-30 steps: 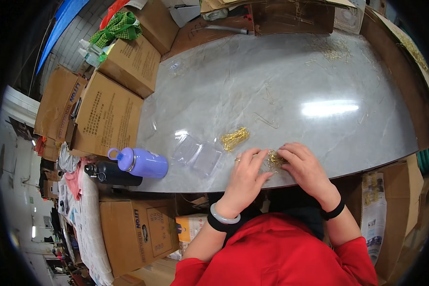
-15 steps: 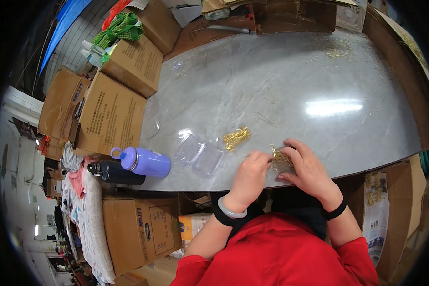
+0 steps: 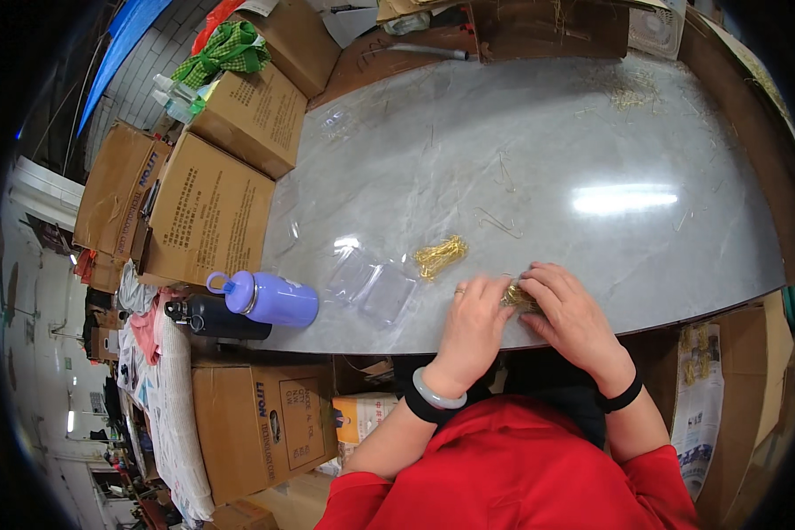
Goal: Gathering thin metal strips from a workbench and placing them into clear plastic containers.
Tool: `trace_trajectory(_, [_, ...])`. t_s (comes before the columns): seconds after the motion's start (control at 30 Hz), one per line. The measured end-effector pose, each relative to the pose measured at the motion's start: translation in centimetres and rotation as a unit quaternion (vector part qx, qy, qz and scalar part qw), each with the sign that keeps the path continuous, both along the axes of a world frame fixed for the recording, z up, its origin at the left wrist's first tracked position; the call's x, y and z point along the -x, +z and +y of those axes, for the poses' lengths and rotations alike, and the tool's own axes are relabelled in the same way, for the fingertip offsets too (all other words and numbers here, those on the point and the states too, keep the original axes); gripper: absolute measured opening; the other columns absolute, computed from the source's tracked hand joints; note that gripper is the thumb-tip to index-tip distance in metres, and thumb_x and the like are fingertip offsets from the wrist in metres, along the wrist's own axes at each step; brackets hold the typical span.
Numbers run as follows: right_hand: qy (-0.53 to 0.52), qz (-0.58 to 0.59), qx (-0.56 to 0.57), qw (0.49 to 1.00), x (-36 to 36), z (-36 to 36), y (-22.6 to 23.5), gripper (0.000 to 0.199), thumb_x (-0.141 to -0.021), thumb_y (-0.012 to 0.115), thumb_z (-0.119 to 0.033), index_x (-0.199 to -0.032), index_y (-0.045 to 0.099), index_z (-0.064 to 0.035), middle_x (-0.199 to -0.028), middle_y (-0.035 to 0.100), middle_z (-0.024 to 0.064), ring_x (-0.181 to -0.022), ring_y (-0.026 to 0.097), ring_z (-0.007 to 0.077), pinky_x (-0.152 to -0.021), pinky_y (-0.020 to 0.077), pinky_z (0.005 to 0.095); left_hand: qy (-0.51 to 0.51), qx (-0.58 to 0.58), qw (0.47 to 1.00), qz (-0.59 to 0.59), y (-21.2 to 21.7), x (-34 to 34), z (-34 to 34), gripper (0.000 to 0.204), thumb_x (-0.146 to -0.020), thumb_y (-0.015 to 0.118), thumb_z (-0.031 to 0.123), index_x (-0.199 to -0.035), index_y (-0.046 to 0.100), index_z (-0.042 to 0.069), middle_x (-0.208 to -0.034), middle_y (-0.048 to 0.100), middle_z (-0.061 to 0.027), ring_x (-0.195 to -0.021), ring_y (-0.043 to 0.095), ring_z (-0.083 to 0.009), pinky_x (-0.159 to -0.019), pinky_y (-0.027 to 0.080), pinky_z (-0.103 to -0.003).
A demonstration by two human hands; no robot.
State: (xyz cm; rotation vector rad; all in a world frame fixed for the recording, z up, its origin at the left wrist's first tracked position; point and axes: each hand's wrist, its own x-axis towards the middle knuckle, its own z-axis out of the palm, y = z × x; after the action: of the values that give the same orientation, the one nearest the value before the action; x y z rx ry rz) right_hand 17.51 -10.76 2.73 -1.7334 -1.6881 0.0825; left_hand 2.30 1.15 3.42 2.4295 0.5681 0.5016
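At the table's near edge my left hand (image 3: 472,329) and my right hand (image 3: 576,316) close in from both sides on a bunch of thin gold wire hooks (image 3: 519,298). The fingers of both hands press round the bunch, so much of it is hidden. Just beyond my left hand lies a second gold bunch of wire hooks (image 3: 441,257), untouched. To its left a clear plastic clamshell box (image 3: 373,287) lies unfolded on the grey table (image 3: 397,168).
A purple bottle (image 3: 278,300) and a black bottle (image 3: 225,319) lie at the table's left edge, near stacked cartons (image 3: 208,208). Loose wire hooks (image 3: 499,223) are scattered mid-table, with more wire hooks (image 3: 632,91) at the far right. Cardboard walls (image 3: 751,124) border the right side.
My left hand has shifted slightly right, up against the bunch of wire hooks. Both hands now close more tightly round it, and less of it shows.
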Motion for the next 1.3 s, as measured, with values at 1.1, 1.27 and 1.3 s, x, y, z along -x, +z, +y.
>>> trace_trajectory(1.1, [-0.077, 0.072, 0.029, 0.994, -1.3, -2.3, 2.2, 0.087, -0.069, 0.085, -0.009, -0.146, 0.044, -0.0061, -0.144, 0.049, 0.0171, -0.132, 0.047, 0.0409, -0.112, 0.0371, 0.0464, -0.152, -0.008, 0.988, -0.035, -1.1, -0.8, -0.4, 0.075, -0.085, 0.070, 0.011, -0.151, 0.037, -0.001, -0.151, 0.038, -0.0233, -0.144, 0.033, -0.0443, -0.118, 0.031, -0.051])
trace_trajectory(1.27, [-0.047, 0.027, 0.051, 0.997, -1.9, -3.3, 0.5, 0.079, -0.071, 0.084, -0.012, -0.141, 0.049, -0.0050, -0.132, 0.060, 0.0159, -0.126, 0.051, 0.0390, -0.109, 0.0387, 0.0466, -0.153, -0.054, 0.987, -0.002, -1.5, -1.4, -0.8, 0.058, -0.091, 0.067, 0.011, -0.144, 0.045, -0.001, -0.142, 0.044, -0.0227, -0.139, 0.037, -0.0459, -0.118, 0.030, -0.052])
trace_trajectory(1.3, [-0.051, 0.046, 0.052, 0.996, -1.6, -3.4, 0.3, 0.075, -0.073, 0.083, -0.010, -0.140, 0.050, -0.0046, -0.131, 0.061, 0.0158, -0.125, 0.052, 0.0383, -0.107, 0.0403, 0.0463, -0.136, -0.052, 0.989, -0.019, -2.0, -1.3, -0.9, 0.053, -0.092, 0.066, 0.010, -0.140, 0.048, -0.002, -0.138, 0.046, -0.0224, -0.136, 0.040, -0.0460, -0.117, 0.032, -0.053])
